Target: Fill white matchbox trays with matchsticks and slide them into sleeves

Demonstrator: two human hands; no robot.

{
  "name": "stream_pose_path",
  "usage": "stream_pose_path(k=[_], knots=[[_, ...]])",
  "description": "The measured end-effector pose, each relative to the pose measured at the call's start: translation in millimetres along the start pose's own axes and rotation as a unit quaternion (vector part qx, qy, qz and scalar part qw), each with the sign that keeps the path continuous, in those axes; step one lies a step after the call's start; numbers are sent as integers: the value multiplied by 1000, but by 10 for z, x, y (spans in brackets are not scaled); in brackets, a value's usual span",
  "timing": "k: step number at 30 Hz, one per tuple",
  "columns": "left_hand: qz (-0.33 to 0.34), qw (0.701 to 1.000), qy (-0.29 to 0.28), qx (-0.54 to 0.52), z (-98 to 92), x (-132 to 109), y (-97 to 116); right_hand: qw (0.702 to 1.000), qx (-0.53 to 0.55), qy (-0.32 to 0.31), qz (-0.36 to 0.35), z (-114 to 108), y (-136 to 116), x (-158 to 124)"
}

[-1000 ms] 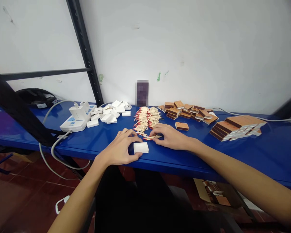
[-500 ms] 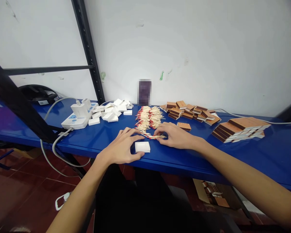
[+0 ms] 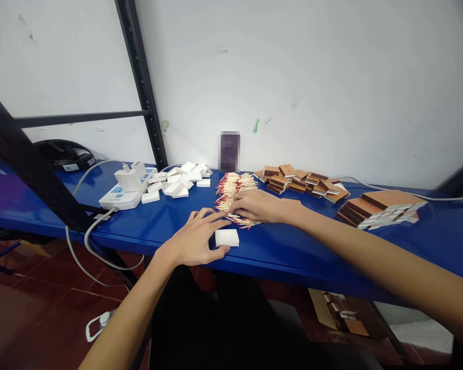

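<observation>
A small white matchbox tray (image 3: 227,237) lies near the front edge of the blue table. Around its left side my left hand (image 3: 195,237) rests open, thumb along the near edge and fingers spread past the far edge. Beyond it is a heap of red-tipped matches (image 3: 228,186), with a looser bunch at its near end. My right hand (image 3: 256,205) is over that near end, its fingers curled down and closed on matches. Its fingertips are partly hidden, so how many matches it grips does not show.
White trays (image 3: 177,180) are piled at the left beside a power strip (image 3: 125,198) with cables. Brown matchbox sleeves (image 3: 301,180) lie scattered at the back right, and stacked matchboxes (image 3: 381,208) stand farther right. A black shelf post (image 3: 141,77) rises at the left.
My right hand has moved left and away from me, from the loose matches beside the tray onto the heap. Several loose matches now lie spread near the tray. My left hand has barely moved.
</observation>
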State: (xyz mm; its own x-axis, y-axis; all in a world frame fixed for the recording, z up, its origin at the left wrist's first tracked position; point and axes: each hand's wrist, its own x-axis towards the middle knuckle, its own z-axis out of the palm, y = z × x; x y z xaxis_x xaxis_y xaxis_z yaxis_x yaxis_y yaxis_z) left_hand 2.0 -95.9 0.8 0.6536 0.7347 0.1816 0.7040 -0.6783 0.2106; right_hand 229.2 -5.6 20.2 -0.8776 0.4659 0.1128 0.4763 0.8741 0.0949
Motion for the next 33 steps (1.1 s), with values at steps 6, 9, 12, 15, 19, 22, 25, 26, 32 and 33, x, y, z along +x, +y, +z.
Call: stream_pose_path(k=[6, 9, 12, 15, 19, 22, 25, 26, 32, 33], knots=[[-3, 1000, 2, 0, -5, -3, 15, 999, -27, -27, 6, 1, -23, 37], [-4, 1000, 5, 0, -6, -7, 18, 998, -48, -35, -7, -7, -29, 21], [-3, 1000, 5, -4, -8, -7, 16, 997, -72, -29, -11, -36, -28, -28], [0, 1000, 8, -15, -9, -2, 15, 998, -68, -7, -7, -77, -18, -98], [7, 999, 21, -30, -10, 1, 17, 1000, -5, 16, 23, -90, -9, -174], [0, 998, 36, -44, -20, -8, 6, 998, 41, 4, 50, -65, -12, -196], [-36, 994, 60, -82, -35, -20, -24, 996, 53, -2, 67, -38, -13, -180], [-50, 992, 68, -98, -38, -23, -36, 996, 50, -1, 73, -30, -11, -166], [-73, 989, 63, -113, -17, -11, -78, 995, 20, -8, 95, 25, -27, -74], [-72, 990, 58, -110, -14, -9, -76, 995, 23, -8, 101, 27, -38, -69]])
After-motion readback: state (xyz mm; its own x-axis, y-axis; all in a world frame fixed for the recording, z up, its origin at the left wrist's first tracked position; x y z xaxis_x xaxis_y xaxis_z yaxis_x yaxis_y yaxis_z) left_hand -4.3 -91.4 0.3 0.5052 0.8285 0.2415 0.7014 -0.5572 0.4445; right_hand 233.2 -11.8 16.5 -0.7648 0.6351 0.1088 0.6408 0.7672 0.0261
